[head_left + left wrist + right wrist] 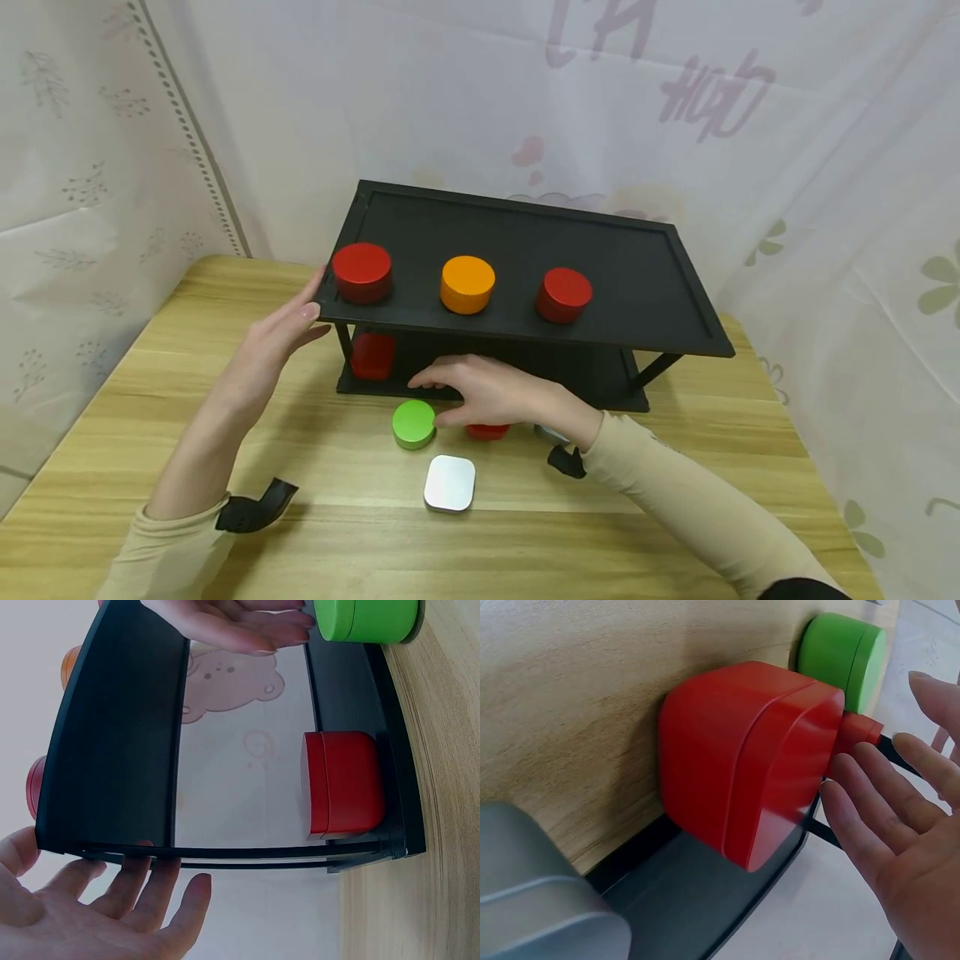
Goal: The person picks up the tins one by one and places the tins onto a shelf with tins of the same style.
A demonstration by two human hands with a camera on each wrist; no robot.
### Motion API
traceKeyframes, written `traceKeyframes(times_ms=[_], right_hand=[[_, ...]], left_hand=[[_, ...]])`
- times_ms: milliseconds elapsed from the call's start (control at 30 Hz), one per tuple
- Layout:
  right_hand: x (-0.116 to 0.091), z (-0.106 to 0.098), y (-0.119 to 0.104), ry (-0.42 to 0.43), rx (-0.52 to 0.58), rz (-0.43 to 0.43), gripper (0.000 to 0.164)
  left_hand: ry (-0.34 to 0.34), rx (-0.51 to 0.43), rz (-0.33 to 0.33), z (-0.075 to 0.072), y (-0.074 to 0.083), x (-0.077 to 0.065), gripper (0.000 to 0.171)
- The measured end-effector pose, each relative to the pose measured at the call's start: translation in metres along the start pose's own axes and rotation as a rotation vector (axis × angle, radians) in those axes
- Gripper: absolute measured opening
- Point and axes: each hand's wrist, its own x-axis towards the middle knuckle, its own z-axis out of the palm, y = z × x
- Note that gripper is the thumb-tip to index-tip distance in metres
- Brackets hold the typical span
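Observation:
A black two-tier shelf (615, 275) stands on the table. At its left end my left hand (273, 333) grips the upper board's corner, thumb and fingers on either side of the edge. My right hand (487, 390) hovers before the lower tier, holding nothing, fingers loosely bent. A round green tin (413, 423) lies near its thumb. Below the palm is a red tin (727, 757) with rounded corners, mostly hidden in the head view. Another red tin (349, 784) sits at the lower tier's left end.
On the upper board are a red round tin (363, 273), an orange one (467, 285) and a second red one (564, 295). A white square tin (450, 483) lies nearer me. A grey tin (547, 892) is partly hidden under my right wrist. Printed cloth (450, 100) hangs behind.

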Motion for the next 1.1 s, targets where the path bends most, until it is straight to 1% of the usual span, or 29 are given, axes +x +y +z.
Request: traceKeyframes(times_ms=[100,233,333,500,800,1100], right_hand=[[0.003,0.002,0.0,-0.011,-0.007,-0.008,0.052],[0.007,0.004,-0.002,-0.024,-0.032,-0.016,0.054],[0.008,0.005,-0.003,-0.035,-0.045,-0.016,0.055],[0.01,0.008,-0.005,-0.045,-0.058,-0.014,0.056],[0.015,0.014,-0.01,-0.057,-0.086,-0.004,0.06],[0.017,0.019,-0.013,-0.062,-0.075,0.012,0.059]], left_hand=[[0.0,0.012,-0.011,0.0,0.001,0.0,0.046],[-0.002,-0.032,0.023,0.001,-0.001,0.001,0.047],[0.001,-0.055,0.037,0.001,-0.002,0.001,0.047],[0.004,-0.054,0.028,0.001,-0.003,0.002,0.046],[0.006,-0.066,0.033,0.0,-0.003,0.002,0.046],[0.008,-0.054,0.022,0.001,-0.002,0.003,0.045]])
